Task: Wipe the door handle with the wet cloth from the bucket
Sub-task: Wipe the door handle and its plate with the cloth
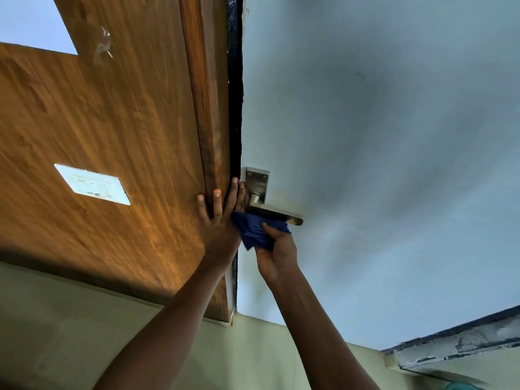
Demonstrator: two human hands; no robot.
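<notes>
Two bare forearms reach up from the bottom of the frame toward a pale blue door (pixel 380 122). The right hand (pixel 277 256) is clenched around a bunched blue cloth (pixel 257 232), pressing it against the underside of the metal lever handle (pixel 277 216), near its pivot; the lever's far tip shows bare beyond the cloth. The left hand (pixel 221 220) lies flat, fingers spread, against the wooden door frame (pixel 208 108), holding nothing. A white switch plate (pixel 92 183) sits on the wood panel (pixel 98 122) to the left.

Evenly daylit, with a warm bright patch on the wooden panel (pixel 118 130). Soft grey shadows across the pale door (pixel 380 136). Strong wide-angle bending at the edges, slightly soft throughout.
</notes>
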